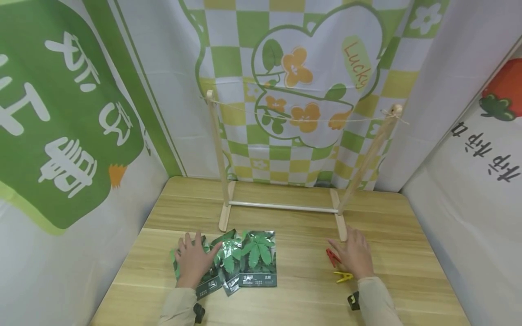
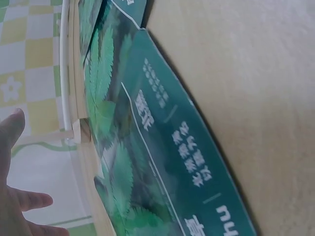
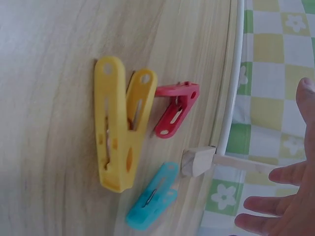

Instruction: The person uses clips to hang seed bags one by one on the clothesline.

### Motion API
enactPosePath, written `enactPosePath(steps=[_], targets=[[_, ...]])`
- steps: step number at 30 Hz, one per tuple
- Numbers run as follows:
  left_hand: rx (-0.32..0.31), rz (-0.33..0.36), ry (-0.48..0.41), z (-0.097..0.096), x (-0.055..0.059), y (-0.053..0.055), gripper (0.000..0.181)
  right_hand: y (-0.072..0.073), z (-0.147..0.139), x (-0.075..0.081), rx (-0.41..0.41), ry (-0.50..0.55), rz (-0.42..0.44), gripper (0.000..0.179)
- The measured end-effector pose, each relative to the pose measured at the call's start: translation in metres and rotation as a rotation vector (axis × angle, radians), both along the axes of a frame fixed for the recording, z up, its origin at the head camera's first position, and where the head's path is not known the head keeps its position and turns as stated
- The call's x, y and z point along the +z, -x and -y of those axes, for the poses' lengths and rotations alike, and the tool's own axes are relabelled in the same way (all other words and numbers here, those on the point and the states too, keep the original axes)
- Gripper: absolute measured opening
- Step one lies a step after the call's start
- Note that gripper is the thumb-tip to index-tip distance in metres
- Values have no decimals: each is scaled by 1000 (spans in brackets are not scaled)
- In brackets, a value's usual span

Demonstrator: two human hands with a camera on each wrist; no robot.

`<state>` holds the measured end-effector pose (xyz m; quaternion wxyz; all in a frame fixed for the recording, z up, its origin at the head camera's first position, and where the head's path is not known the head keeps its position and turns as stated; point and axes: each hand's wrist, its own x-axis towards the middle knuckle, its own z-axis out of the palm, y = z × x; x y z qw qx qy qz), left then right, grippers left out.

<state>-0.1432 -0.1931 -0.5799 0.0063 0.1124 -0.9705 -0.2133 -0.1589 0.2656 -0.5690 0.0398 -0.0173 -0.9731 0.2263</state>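
Observation:
Three glossy packets printed with green leaves overlap on the table: a right one (image 1: 258,260), a middle one (image 1: 229,265) and a left one (image 1: 210,285). My left hand (image 1: 192,262), fingers spread, is over the left packet and covers part of it; contact cannot be told. My right hand (image 1: 356,254) has its fingers extended beside a red clothespin (image 1: 333,257) and a yellow clothespin (image 1: 344,276). In the right wrist view a blue clothespin (image 3: 152,196) lies near them; the right hand hides it from the head view. Neither hand holds anything.
Behind the hands stands a wooden frame (image 1: 218,149) with a thin string (image 1: 310,121) tied between its post tops and a white rod (image 1: 285,207) low down. Its right foot (image 1: 340,226) reaches near my right hand. Printed curtains (image 1: 253,163) surround the wooden table (image 1: 302,253).

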Motion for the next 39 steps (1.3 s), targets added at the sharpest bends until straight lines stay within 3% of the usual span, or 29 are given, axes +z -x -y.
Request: enactPosePath(steps=[15, 32, 39], targets=[[59, 58, -40, 12, -9, -8, 99, -1, -15, -3, -65, 45, 148, 97], [135, 78, -19, 19, -13, -17, 102, -5, -30, -12, -74, 30, 233, 95], [182, 120, -35, 21, -12, -20, 100, -7, -34, -14, -79, 20, 268, 98]])
